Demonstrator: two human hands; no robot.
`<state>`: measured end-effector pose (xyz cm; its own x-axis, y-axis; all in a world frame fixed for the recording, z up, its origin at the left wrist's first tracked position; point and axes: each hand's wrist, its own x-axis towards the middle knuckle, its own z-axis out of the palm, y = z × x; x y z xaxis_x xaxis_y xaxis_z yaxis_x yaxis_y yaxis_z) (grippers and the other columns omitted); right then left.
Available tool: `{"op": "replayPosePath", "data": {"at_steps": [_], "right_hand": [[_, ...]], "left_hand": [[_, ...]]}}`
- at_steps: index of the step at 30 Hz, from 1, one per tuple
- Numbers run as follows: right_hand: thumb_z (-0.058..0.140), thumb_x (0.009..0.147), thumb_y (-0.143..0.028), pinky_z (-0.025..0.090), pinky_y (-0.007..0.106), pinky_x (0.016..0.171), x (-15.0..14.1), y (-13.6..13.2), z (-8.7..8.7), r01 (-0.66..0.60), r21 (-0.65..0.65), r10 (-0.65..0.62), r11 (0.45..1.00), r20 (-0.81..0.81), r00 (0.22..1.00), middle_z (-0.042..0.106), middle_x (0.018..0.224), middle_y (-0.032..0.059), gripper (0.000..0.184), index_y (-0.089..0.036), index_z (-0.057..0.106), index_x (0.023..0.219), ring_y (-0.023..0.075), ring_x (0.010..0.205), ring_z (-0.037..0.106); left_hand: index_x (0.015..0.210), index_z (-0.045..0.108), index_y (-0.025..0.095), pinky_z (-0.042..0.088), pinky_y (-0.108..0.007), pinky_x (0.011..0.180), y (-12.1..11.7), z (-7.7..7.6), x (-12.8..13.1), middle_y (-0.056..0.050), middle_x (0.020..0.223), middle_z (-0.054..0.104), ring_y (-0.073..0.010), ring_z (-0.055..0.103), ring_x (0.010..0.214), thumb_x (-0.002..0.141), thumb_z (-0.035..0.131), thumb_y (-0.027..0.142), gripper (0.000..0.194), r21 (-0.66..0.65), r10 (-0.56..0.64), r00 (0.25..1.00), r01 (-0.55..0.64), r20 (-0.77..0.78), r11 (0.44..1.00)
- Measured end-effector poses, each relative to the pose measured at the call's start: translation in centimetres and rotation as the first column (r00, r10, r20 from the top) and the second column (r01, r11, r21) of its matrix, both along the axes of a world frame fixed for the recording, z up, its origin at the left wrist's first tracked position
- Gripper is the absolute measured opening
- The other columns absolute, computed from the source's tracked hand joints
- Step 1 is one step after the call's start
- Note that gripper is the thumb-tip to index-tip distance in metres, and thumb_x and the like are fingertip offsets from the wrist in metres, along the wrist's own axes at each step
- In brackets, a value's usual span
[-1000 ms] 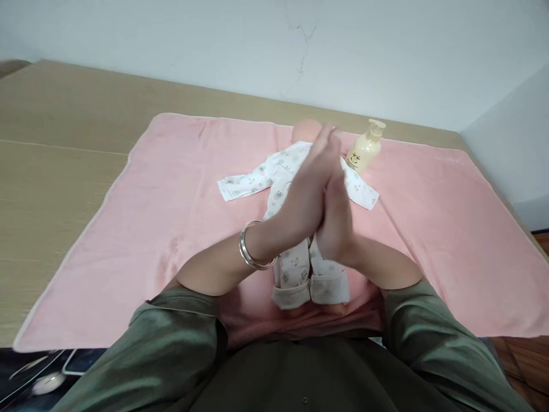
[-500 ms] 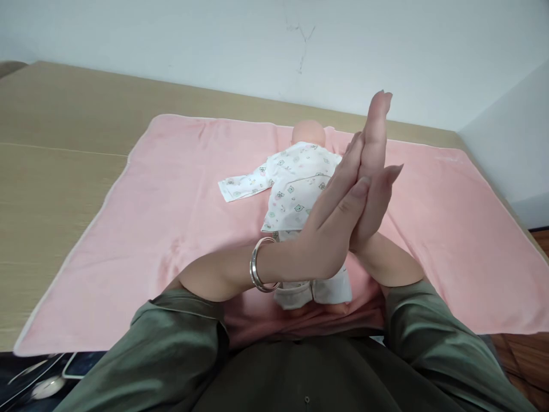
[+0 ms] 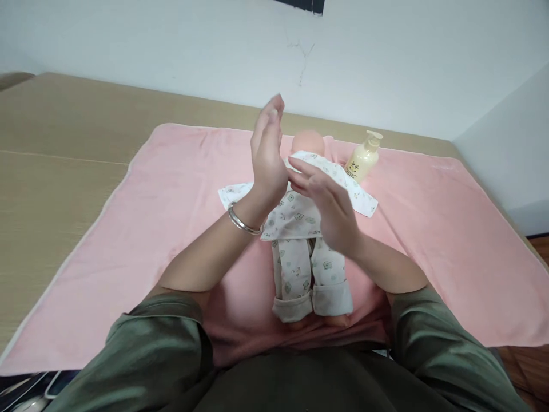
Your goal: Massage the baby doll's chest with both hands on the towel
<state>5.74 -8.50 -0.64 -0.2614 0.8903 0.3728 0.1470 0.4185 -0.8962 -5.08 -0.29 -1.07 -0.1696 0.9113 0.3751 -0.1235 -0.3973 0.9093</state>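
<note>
Over the doll's upper body, my left hand (image 3: 268, 154) is raised with its fingers stretched upward and a silver bangle (image 3: 244, 220) on the wrist. My right hand (image 3: 330, 206) slants across toward it, fingers extended, its tips at the left palm. Neither hand holds anything. Below them the baby doll (image 3: 307, 142) lies on a pink blanket (image 3: 171, 194), its head at the far side and its feet nearest me. It wears a white printed top (image 3: 295, 214) and matching trousers with turned-up cuffs (image 3: 332, 272). My hands hide part of its chest and one sleeve.
A pale yellow pump bottle (image 3: 362, 160) is at the blanket's far side, right of the doll's head. The blanket covers much of a wooden table (image 3: 64, 143) against a white wall (image 3: 171, 46). A phone (image 3: 60, 383) shows at the lower left.
My hands were pressed palm to palm farther right. The left has moved left and upright, and the right has slid down against it. The pump bottle and the doll's right-side sleeve are now uncovered.
</note>
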Motion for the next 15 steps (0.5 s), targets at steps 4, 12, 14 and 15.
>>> {"op": "replayPosePath", "data": {"at_steps": [4, 12, 14, 15], "right_hand": [[0.037, 0.098, -0.044, 0.057, 0.042, 0.098, 1.8, 5.0, -2.7, 0.185, 0.015, -0.185, 0.983, 0.039, 0.982, 0.077, 0.108, 0.0034, 0.041, -0.023, 0.066, 0.116, 0.0199, 0.106, 0.071], [0.035, 0.091, -0.018, 0.027, 0.049, 0.124, 2.2, 10.4, -8.0, 0.073, 0.279, -0.239, 0.958, 0.625, 0.743, 0.060, 0.142, 0.0100, 0.047, -0.014, 0.063, 0.127, 0.0243, 0.141, 0.046], [0.035, 0.094, -0.023, 0.022, 0.051, 0.126, 2.8, 11.1, -8.0, 0.084, 0.248, -0.237, 0.965, 0.689, 0.684, 0.050, 0.151, 0.0117, 0.049, -0.011, 0.056, 0.136, 0.0250, 0.146, 0.039], [0.036, 0.095, -0.027, 0.023, 0.051, 0.126, 3.0, 11.3, -7.8, 0.110, 0.224, -0.240, 0.968, 0.713, 0.658, 0.045, 0.155, 0.0131, 0.052, -0.009, 0.051, 0.141, 0.0259, 0.148, 0.036]], "left_hand": [[0.115, 0.059, 0.020, 0.037, -0.039, 0.120, 3.0, -4.6, 0.3, -0.008, 0.140, 0.060, -0.0206, 0.050, 0.138, 0.099, 0.037, 0.031, 0.030, -0.106, 0.052, 0.993, -0.063, -0.106, 0.992], [0.107, 0.064, 0.019, 0.047, -0.043, 0.110, 3.3, -10.2, 1.3, -0.009, 0.120, 0.071, -0.0230, 0.063, 0.117, 0.086, 0.037, 0.013, 0.035, 0.004, 0.144, 0.869, -0.161, -0.473, 0.987], [0.109, 0.064, 0.019, 0.047, -0.042, 0.109, 3.2, -10.6, 1.2, -0.009, 0.120, 0.071, -0.0226, 0.062, 0.118, 0.084, 0.038, 0.012, 0.036, 0.055, 0.174, 0.826, -0.171, -0.537, 0.984], [0.110, 0.064, 0.018, 0.047, -0.042, 0.110, 3.2, -10.8, 1.1, -0.010, 0.121, 0.071, -0.0226, 0.062, 0.118, 0.083, 0.039, 0.012, 0.037, 0.067, 0.184, 0.806, -0.177, -0.563, 0.982]]}}
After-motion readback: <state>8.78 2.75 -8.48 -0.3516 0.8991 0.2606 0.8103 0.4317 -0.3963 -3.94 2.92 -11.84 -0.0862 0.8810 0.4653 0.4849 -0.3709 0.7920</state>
